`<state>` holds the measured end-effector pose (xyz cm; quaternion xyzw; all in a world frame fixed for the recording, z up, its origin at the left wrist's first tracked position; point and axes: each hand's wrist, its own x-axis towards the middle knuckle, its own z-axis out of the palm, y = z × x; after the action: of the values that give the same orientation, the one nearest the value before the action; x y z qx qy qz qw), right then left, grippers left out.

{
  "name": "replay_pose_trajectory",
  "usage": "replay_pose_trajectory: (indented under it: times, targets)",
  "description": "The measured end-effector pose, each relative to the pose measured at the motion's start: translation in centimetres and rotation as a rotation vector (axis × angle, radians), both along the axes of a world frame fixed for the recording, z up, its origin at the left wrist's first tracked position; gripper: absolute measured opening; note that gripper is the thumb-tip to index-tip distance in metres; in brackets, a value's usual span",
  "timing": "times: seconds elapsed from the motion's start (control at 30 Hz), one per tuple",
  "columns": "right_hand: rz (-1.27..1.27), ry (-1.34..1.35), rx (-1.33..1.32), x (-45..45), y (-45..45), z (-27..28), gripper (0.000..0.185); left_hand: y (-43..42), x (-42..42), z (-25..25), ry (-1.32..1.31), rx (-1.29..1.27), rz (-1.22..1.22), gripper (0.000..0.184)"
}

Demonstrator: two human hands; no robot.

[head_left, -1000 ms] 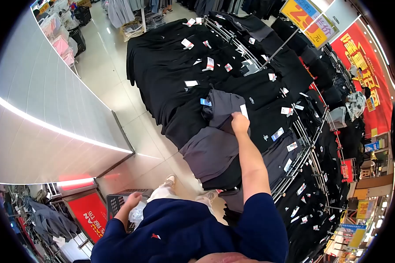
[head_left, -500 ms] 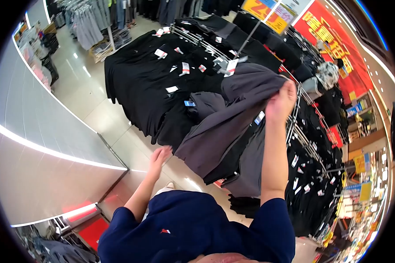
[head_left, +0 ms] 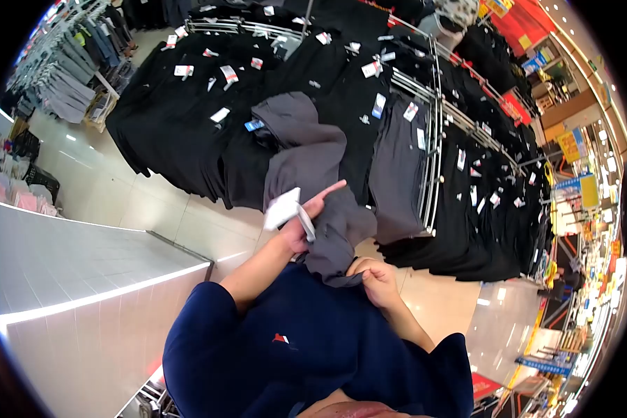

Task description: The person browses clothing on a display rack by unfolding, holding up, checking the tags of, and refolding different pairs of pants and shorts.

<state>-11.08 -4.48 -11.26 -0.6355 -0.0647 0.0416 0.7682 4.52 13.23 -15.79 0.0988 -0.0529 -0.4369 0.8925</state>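
A pair of dark grey trousers (head_left: 306, 157), by the look of it, is bunched up in front of my chest. Its far end, with a blue label (head_left: 254, 125), lies over black garments on the rack. My left hand (head_left: 301, 230) grips the cloth's left side, one digit stretched out along it; the other fingers are partly hidden. White tags (head_left: 283, 209) hang right by this hand. At the near edge of the cloth, my right hand (head_left: 378, 280) pinches the fabric between thumb and fingers.
Black garments (head_left: 181, 132) with white tags cover the rack ahead. More grey trousers (head_left: 397, 167) hang beside the metal rails (head_left: 432, 153). A pale panel (head_left: 97, 258) with a bright edge stands at left. Grey clothes (head_left: 66, 87) hang farther back.
My right hand has come down and inward from the raised far side, bringing the grey trousers toward my body. My left hand, empty before, has moved right onto the cloth. The view has shifted.
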Motion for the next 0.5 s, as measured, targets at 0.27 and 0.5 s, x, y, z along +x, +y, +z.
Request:
replay_pose_trajectory:
  times: [0.27,0.5]
  targets:
    - [-0.086,0.070,-0.411,0.7,-0.2,0.9,0.021,-0.2,-0.7,0.2,-0.159,-0.099,0.250,0.062]
    - [-0.235,0.103,-0.241,0.9,0.6,-0.6,0.021,0.2,-3.7,6.5,0.002,0.115,0.376,0.054]
